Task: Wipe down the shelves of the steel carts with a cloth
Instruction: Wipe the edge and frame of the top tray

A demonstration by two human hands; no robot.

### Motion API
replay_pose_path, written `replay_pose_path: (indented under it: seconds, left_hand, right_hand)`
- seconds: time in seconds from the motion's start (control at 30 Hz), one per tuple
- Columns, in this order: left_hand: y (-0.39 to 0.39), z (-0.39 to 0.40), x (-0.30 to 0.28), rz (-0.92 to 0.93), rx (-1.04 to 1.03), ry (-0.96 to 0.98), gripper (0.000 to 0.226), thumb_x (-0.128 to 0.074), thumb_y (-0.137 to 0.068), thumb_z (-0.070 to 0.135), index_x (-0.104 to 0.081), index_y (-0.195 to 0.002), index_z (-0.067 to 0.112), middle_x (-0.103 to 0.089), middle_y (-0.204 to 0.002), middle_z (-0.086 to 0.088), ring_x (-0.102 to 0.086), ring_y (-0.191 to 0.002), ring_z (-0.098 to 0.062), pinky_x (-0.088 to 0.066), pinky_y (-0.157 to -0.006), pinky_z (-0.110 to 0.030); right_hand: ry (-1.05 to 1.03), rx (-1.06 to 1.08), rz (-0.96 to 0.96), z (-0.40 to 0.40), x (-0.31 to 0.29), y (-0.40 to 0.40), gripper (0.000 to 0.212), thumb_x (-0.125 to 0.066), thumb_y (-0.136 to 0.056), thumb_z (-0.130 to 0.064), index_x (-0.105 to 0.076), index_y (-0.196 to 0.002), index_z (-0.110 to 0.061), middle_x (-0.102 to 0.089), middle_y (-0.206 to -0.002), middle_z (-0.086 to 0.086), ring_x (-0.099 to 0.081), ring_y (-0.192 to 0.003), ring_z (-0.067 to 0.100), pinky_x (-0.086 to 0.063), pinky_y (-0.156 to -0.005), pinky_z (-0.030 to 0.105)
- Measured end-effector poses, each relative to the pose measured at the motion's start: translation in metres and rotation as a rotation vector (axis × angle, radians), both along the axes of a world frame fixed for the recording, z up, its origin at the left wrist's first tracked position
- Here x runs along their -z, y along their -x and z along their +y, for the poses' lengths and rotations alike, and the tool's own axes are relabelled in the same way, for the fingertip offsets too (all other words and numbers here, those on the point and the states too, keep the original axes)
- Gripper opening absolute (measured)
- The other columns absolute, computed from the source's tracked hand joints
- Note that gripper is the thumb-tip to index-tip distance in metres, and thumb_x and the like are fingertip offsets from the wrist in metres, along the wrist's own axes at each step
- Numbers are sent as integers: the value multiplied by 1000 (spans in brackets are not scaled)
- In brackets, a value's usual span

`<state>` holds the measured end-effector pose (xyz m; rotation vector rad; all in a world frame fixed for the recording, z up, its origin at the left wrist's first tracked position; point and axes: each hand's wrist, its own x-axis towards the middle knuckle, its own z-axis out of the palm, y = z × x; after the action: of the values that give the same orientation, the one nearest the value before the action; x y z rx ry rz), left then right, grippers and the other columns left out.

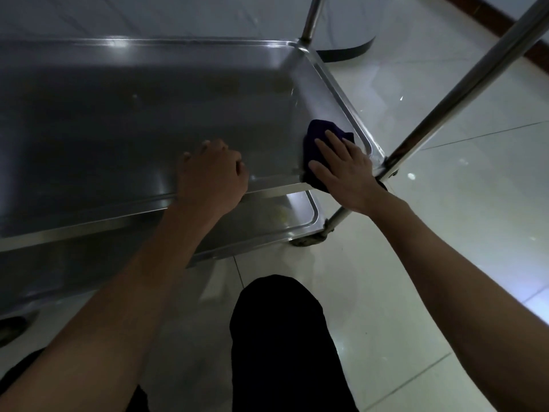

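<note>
While flat, right hand (344, 168) presses cloth (319, 135)

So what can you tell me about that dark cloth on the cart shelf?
The cloth is dark, purple-blue, soft-looking and bunched rather than folded flat. It lies in the near right corner of the steel shelf, against the raised rim, with its near end draped over the front edge. The right hand rests on top with straight, spread fingers, pressing it down and covering much of it. The left hand does not touch it.
</note>
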<state>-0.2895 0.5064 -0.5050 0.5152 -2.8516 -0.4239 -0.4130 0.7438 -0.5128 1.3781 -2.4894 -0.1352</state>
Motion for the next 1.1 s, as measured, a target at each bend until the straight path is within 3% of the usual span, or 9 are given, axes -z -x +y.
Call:
replay_pose_path:
  seconds: [0.1,0.17,0.23,0.37,0.5,0.63,0.77,0.87,1.1]
  left_hand:
    - [-2,-7,-7,-66,50,-32,33,-46,-98,32,-69,-118,19,-57,-133,-5,-52,-124,-27,-41,-102,-48]
    - [-9,-13,-15,-143,115,-58,34,-47,-98,32,-66,-124,20,-52,-143,-3,-44,-136,-27,-38,-107,-49]
    - [-20,-19,-25,-190,148,-86,31,-50,-97,31,-68,-120,20,-56,-139,-4,-47,-132,-29,-41,-105,-47]
    - [-58,-22,-52,-207,102,-164,22,-56,-91,26,-74,-100,17,-70,-108,-4,-63,-104,-30,-50,-88,-44]
    - [-102,-19,-79,-264,76,-242,26,-57,-89,26,-76,-107,21,-72,-110,-4,-65,-105,-31,-52,-90,-43]
    - [-141,-16,-117,-418,54,-299,28,-54,-92,29,-73,-112,25,-69,-121,-3,-61,-115,-29,-48,-97,-40]
    - [-179,-8,-186,-527,69,-328,22,-48,-91,32,-67,-96,22,-71,-105,-6,-66,-97,-34,-55,-80,-40]
    - [-197,-1,-240,-548,117,-326,15,-48,-93,28,-59,-87,20,-69,-103,-6,-64,-99,-33,-49,-76,-37]
    - [-201,33,-352,-484,247,-322,30,-47,-96,29,-65,-118,18,-65,-124,-7,-60,-113,-32,-49,-93,-44]
  right_hand:
    - [57,398,-487,-16,-12,-18,74,-19,-94,-67,-26,-156,-29,-10,-167,3,-5,-153,28,-8,-121,54]
    - [-11,393,-501,-28,-17,-31,80,-23,-92,-72,-14,-159,-29,-1,-168,-3,1,-153,27,-4,-121,53]
    - [-50,317,-471,-36,-24,-43,78,-38,-96,-64,-17,-159,-24,-3,-168,1,-4,-152,32,-10,-120,54]
    - [-100,311,-446,-49,-40,-63,67,-55,-95,-45,-33,-155,-23,-17,-166,1,-21,-147,35,-25,-114,52]
    - [-18,345,-556,-60,-59,-87,55,-59,-93,-27,-47,-146,-23,-35,-159,-3,-35,-138,31,-35,-105,48]
    - [156,441,-779,-61,-101,-133,53,-65,-91,-23,-52,-143,-19,-45,-152,-3,-46,-128,32,-42,-101,46]
    - [214,462,-893,-42,-168,-187,54,-65,-92,-26,-52,-143,-18,-51,-147,-2,-51,-123,30,-46,-99,46]
    - [284,501,-905,-19,-231,-220,55,-68,-91,-25,-52,-143,-18,-49,-149,0,-49,-127,28,-44,-103,48]
    - [406,628,-921,30,-360,-262,55,-71,-88,-23,-55,-141,-19,-49,-149,-3,-50,-130,24,-43,-106,47]
